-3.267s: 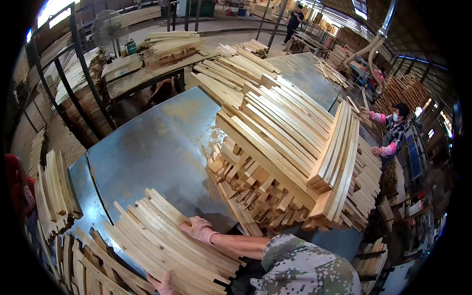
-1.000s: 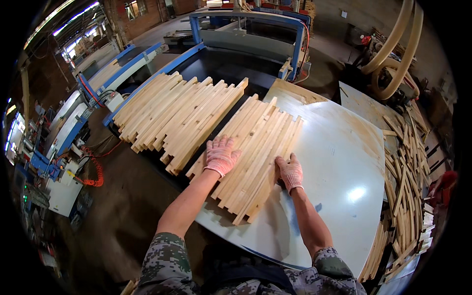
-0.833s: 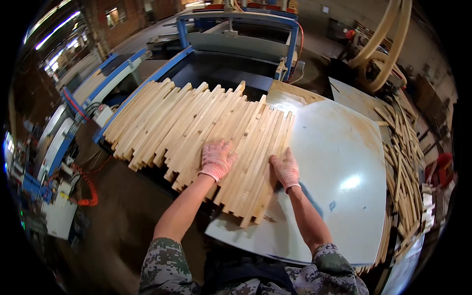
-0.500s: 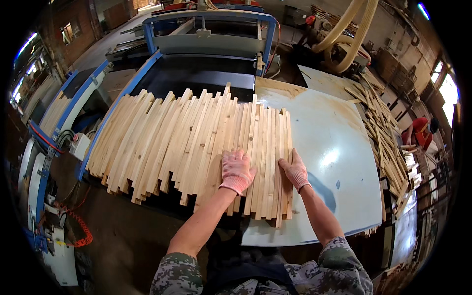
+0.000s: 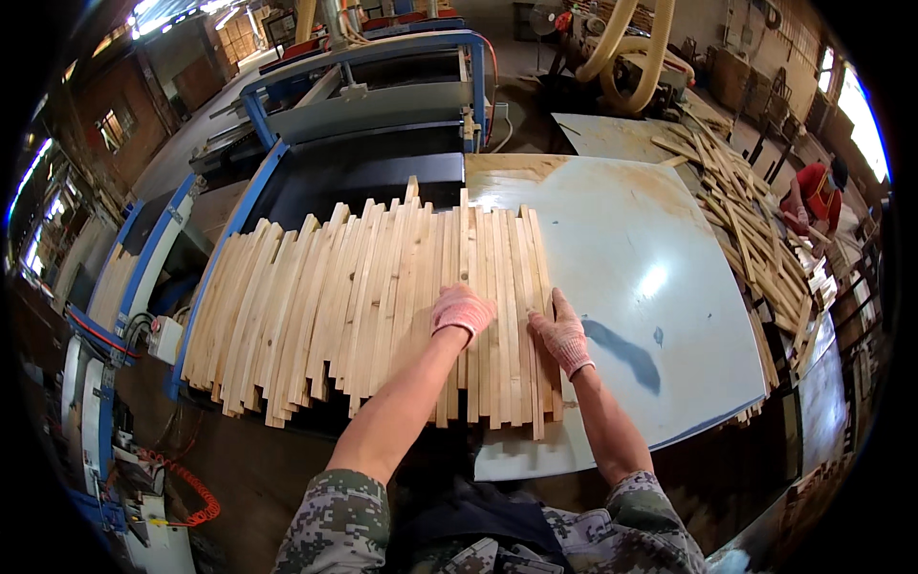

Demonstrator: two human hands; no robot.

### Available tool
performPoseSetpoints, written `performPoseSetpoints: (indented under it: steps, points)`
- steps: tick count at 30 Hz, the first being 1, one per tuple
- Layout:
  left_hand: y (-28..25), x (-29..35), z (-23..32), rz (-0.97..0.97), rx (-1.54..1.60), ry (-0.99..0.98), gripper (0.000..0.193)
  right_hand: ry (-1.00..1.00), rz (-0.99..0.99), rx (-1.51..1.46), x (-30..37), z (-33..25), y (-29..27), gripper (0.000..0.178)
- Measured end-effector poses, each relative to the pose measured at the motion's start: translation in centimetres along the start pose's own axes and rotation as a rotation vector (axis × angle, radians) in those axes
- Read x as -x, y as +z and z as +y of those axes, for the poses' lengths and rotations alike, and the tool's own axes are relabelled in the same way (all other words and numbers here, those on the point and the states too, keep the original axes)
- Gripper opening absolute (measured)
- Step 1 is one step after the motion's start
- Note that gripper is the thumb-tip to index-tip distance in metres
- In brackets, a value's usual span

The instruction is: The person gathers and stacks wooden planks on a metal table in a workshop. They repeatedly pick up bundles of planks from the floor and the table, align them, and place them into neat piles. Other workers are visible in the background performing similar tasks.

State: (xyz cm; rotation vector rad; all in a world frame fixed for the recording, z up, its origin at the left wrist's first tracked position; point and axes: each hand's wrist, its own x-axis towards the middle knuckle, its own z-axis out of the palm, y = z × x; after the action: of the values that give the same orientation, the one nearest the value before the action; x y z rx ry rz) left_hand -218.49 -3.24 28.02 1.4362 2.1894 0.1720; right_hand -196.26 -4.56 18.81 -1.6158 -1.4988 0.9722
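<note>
Pale wooden strips point(image 5: 368, 297) lie side by side in a wide row with uneven ends. The row's right part rests on a grey-white sheet top point(image 5: 650, 239), the rest on a dark bed point(image 5: 354, 172). My left hand point(image 5: 462, 312), in a pink knit glove, is on the strips right of the middle, its fingers curled down onto a strip; the fingertips are hidden. My right hand point(image 5: 562, 335), gloved alike, lies against the row's right edge. Its fingers are stretched out along the outermost strip, and its thumb points left over the top.
A blue-framed machine point(image 5: 363, 91) stands behind the dark bed. Blue rails point(image 5: 229, 220) run on the left, with a red coiled hose point(image 5: 196, 497) lower down. Loose strips point(image 5: 746, 230) are heaped at the right, near a person in red point(image 5: 813, 203). Beige ducts point(image 5: 636, 57) hang behind.
My left hand's fingers, spread flat on the strips before, are now curled. My right hand stays at the row's right edge. The whole view has shifted a little.
</note>
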Motion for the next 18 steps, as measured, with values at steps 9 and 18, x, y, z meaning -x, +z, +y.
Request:
performPoseSetpoints:
  steps: [9,18]
  points:
    - [-0.5,1.4,0.9,-0.112,0.219,-0.045,0.038,-0.037,-0.042,-0.285,2.6,0.9,-3.3,0.093]
    - [5.8,3.0,-0.5,-0.118,0.142,0.417,0.066,0.132,-0.08,-0.445,6.5,-0.8,-8.6,0.076]
